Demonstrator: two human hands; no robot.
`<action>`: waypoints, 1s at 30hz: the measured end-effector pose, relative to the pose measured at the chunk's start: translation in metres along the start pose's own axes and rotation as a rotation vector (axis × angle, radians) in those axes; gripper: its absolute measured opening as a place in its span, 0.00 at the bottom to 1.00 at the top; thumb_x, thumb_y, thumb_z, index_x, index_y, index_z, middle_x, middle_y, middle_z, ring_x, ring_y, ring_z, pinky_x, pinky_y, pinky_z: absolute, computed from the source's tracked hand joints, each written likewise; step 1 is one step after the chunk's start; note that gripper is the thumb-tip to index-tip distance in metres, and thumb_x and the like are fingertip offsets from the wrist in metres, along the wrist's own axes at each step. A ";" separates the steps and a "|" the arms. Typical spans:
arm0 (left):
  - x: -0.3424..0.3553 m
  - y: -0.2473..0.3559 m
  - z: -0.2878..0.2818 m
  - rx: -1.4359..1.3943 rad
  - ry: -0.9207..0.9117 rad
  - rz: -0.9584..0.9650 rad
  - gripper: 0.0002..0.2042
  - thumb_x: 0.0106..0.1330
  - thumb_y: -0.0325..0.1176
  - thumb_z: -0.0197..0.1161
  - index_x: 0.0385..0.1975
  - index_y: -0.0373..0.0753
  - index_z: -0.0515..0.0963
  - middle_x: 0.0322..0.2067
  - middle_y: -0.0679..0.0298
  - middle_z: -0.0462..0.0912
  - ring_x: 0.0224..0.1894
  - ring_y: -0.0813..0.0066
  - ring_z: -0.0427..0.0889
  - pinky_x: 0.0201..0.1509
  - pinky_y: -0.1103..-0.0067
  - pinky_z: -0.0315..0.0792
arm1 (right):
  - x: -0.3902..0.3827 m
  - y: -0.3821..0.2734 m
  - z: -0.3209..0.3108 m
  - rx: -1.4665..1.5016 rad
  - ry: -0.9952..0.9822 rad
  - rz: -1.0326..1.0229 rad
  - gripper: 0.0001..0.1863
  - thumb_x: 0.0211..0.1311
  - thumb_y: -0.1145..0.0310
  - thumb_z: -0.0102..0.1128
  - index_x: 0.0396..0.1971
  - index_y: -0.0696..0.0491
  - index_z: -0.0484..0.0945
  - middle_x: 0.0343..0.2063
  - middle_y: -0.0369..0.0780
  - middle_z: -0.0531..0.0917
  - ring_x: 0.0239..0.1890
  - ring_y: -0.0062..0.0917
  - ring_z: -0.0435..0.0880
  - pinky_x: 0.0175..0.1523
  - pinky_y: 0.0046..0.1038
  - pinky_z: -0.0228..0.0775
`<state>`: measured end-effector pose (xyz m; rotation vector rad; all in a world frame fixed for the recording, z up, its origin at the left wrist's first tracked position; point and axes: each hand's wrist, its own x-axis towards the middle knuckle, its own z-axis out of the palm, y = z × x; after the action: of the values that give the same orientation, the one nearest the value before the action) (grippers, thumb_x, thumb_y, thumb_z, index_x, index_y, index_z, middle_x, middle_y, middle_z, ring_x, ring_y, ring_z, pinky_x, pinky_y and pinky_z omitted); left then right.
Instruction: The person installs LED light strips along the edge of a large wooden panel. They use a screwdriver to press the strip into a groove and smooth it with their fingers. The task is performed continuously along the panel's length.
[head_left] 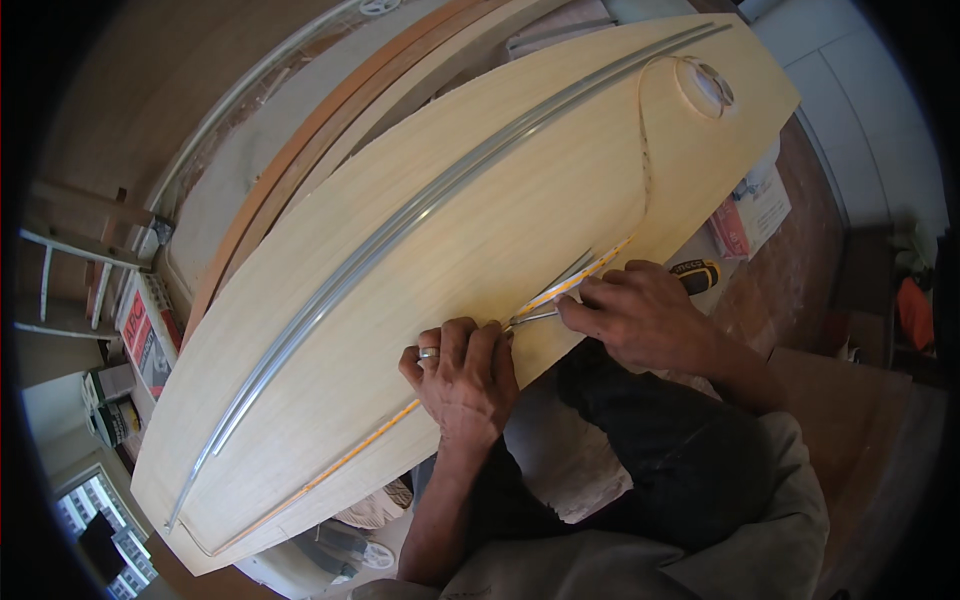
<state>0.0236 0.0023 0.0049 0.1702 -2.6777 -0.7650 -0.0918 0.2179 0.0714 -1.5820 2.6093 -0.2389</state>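
A large pale wooden panel [320, 220] lies before me, carrying long metal channels [450, 186] and a thin yellow-dotted strip [360, 443] along its near side. A shorter metal channel [568, 266] lies beside the strip. My left hand [458, 385], wearing a ring, has curled fingers pressed on the strip's line; what they grip is hidden. My right hand [642, 318] is closed on a screwdriver [694, 276] with a yellow-and-black handle, its steel shaft reaching toward my left fingertips. A round coil [705, 88] at the panel's far right connects to a thin strand.
Stacked wooden boards [290, 150] lie behind the panel. A red-and-white box [750, 215] is at the right, another printed package [145, 330] at the left near a ladder-like frame [75, 280]. My dark-clothed legs [680, 460] are under the panel's near edge.
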 end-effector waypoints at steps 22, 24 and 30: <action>-0.007 -0.005 0.008 0.051 0.000 0.015 0.10 0.61 0.36 0.77 0.41 0.51 0.87 0.39 0.69 0.83 0.44 0.63 0.81 0.58 0.60 0.62 | 0.011 0.000 -0.004 0.045 -0.094 0.050 0.11 0.64 0.67 0.65 0.46 0.46 0.84 0.31 0.40 0.85 0.33 0.39 0.89 0.39 0.44 0.78; -0.008 -0.004 0.008 0.045 0.001 0.014 0.10 0.61 0.36 0.77 0.41 0.51 0.87 0.39 0.69 0.83 0.44 0.63 0.81 0.58 0.61 0.62 | 0.006 0.008 -0.004 0.072 -0.127 0.017 0.11 0.63 0.68 0.65 0.45 0.46 0.83 0.32 0.40 0.84 0.32 0.39 0.88 0.36 0.45 0.77; -0.005 -0.002 0.006 0.032 -0.020 0.006 0.11 0.61 0.35 0.76 0.43 0.50 0.87 0.40 0.68 0.84 0.44 0.63 0.82 0.58 0.61 0.63 | -0.033 0.007 0.029 0.275 0.157 0.262 0.14 0.68 0.59 0.70 0.47 0.48 0.81 0.33 0.42 0.84 0.33 0.43 0.89 0.35 0.47 0.79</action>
<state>0.0258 0.0048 -0.0018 0.1629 -2.7087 -0.7258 -0.0785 0.2479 0.0411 -1.1639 2.7147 -0.6913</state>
